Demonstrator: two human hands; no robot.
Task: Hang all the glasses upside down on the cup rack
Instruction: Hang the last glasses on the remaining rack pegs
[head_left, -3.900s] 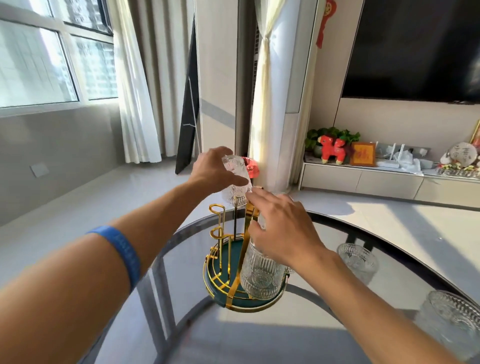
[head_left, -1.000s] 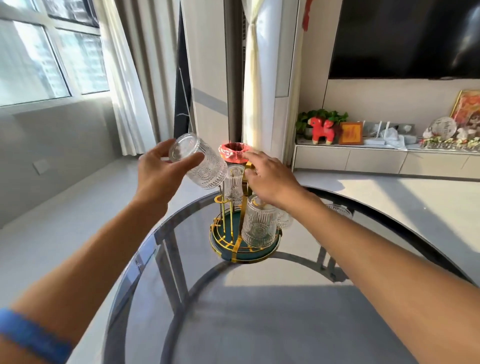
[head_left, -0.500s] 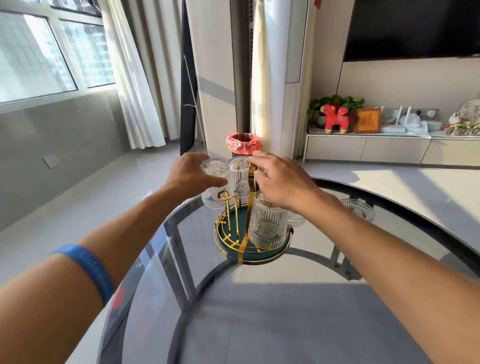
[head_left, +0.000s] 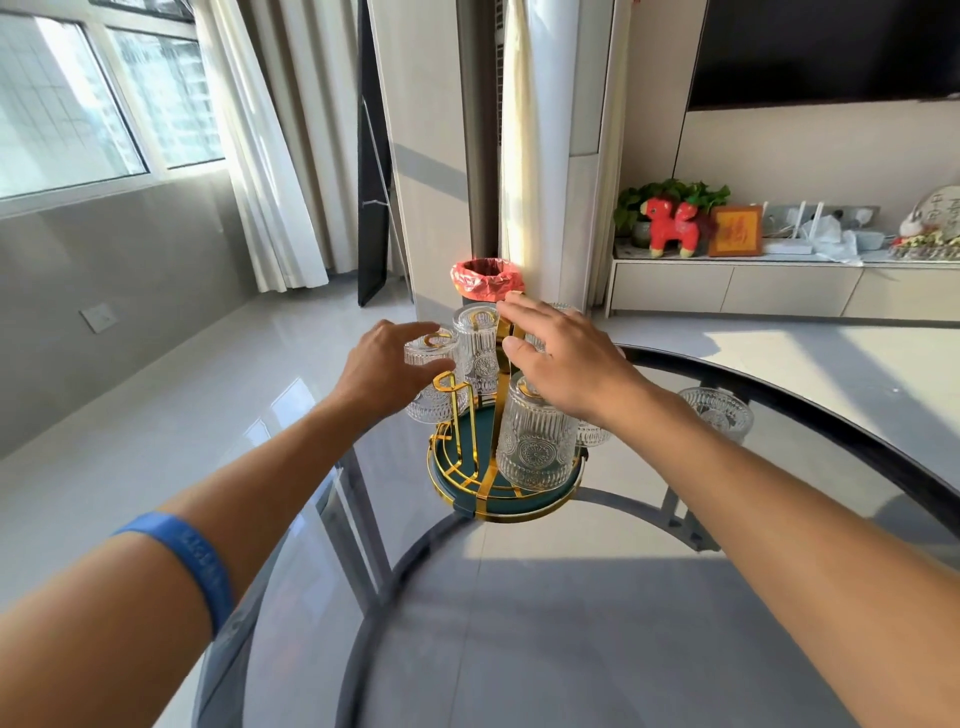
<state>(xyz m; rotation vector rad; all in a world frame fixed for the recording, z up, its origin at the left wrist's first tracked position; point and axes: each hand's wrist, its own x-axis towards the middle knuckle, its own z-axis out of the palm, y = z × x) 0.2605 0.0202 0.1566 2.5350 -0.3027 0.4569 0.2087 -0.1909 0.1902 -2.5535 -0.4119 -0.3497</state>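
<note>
Left hand (head_left: 387, 371) has just seated its glass (head_left: 434, 382) upside down on the cup rack (head_left: 498, 488), fingers loosening beside it, while the right hand (head_left: 561, 358), fingers spread, steadies the rack with one glass (head_left: 719, 415) waiting on the bench (head_left: 571, 623).

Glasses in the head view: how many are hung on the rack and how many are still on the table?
Glasses hung upside down on the cup rack: 4 (left, back, front, right)
Glass upright on the table: 1
Total: 5 in view; the right hand may hide more.
</note>
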